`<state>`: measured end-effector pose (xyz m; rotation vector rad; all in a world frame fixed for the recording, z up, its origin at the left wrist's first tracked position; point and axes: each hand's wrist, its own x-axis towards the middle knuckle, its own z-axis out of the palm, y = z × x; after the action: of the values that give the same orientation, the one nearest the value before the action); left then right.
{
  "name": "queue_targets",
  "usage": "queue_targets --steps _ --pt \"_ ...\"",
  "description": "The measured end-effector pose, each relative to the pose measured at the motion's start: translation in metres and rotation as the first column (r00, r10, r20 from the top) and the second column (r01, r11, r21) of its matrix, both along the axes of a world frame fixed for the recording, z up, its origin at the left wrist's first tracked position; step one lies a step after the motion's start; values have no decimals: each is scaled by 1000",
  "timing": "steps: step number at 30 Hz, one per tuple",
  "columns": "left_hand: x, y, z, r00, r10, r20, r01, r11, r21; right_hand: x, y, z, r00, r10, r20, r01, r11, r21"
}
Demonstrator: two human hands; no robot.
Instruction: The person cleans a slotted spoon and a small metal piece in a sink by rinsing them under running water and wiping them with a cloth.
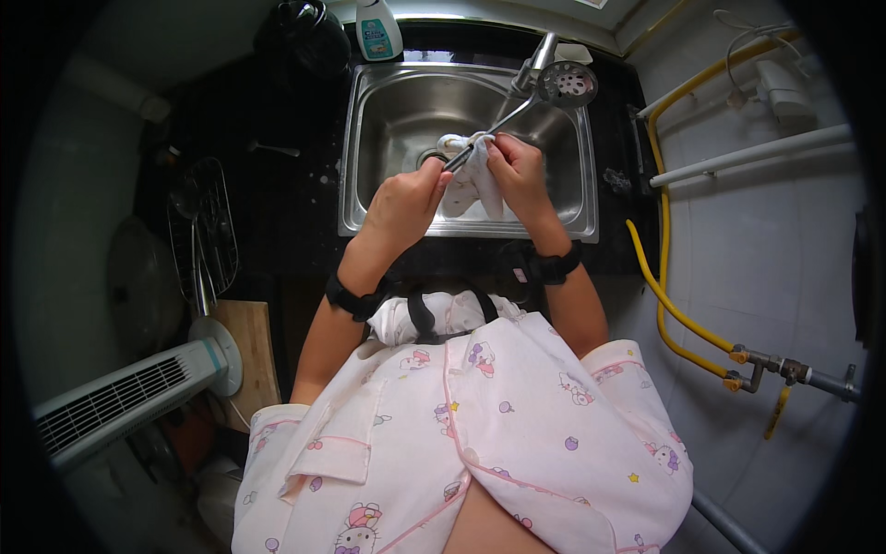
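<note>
Over the stainless steel sink (401, 124), my left hand (408, 204) grips the handle end of a slotted metal skimmer (512, 114). Its round perforated head points up and to the right, in front of the faucet (536, 62). A white patterned cloth (477, 183) is folded over the handle and hangs down into the basin. My right hand (519, 170) pinches this cloth against the handle, a little to the right of my left hand. The drain is partly hidden behind my left hand and the cloth.
A cleaner bottle (378, 34) and a dark glossy pot (304, 41) stand behind the sink. A spoon (273, 148) lies on the black counter. Further left are a wire rack (225, 235) with utensils, a wooden board (252, 346) and a tower fan (131, 395). Yellow hose (663, 208) runs at right.
</note>
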<state>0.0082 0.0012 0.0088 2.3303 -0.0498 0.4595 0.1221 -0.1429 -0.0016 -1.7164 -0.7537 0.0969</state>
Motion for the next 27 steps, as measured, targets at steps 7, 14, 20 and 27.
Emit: queue_targets --steps 7,14,20,27 --pt "-3 4 -3 985 -149 -81 132 974 -186 -4 -5 8 998 49 -27 -46 992 115" --pt "1 10 -1 947 -256 -193 152 889 -432 3 -7 8 948 244 205 -245 969 -19" --pt "5 6 -1 965 -222 -141 125 859 -497 3 -25 -14 859 350 -374 -282 932 226" --pt "8 -3 -6 953 -290 -91 130 660 -740 -5 -19 -1 461 630 -625 36 690 723"
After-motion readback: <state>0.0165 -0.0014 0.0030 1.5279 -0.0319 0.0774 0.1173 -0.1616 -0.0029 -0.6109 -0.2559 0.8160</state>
